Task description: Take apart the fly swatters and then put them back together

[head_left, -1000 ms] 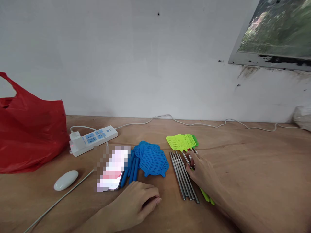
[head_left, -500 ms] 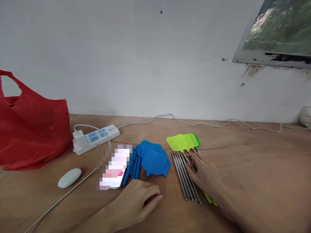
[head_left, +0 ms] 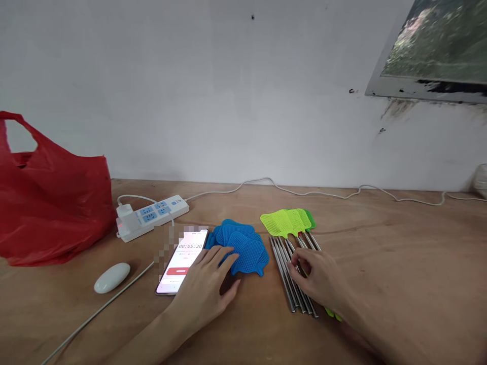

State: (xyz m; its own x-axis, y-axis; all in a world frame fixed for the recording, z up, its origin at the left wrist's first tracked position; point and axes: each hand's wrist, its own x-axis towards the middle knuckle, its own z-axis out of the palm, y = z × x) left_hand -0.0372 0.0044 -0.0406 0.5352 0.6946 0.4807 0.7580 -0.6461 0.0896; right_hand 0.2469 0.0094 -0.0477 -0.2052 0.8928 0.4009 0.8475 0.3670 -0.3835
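My left hand [head_left: 207, 279] reaches over a group of blue parts, fingers spread, its fingertips at the blue fly swatter heads [head_left: 247, 248]. The blue handles beside these are mostly hidden beneath it. My right hand [head_left: 319, 279] is curled over a row of thin metal rods [head_left: 283, 274], thumb and index tips close together; whether a rod is between them is hidden. Above it lie overlapping yellow-green fly swatter heads [head_left: 279, 223], with a darker green head [head_left: 311, 219] at their right. Yellow-green handle ends [head_left: 333, 314] show below my right wrist.
A lit phone [head_left: 181, 263] showing a timer lies left of the blue heads. Behind it are a white power strip [head_left: 152, 218] and cable [head_left: 266, 179]. At left stand a red plastic bag [head_left: 57, 203] and a white oval object [head_left: 112, 278]. A wall closes off the table's back.
My left hand has moved up and forward from the table onto the blue parts, and its fingers have spread. My right hand stays over the rods, fingers slightly shifted.
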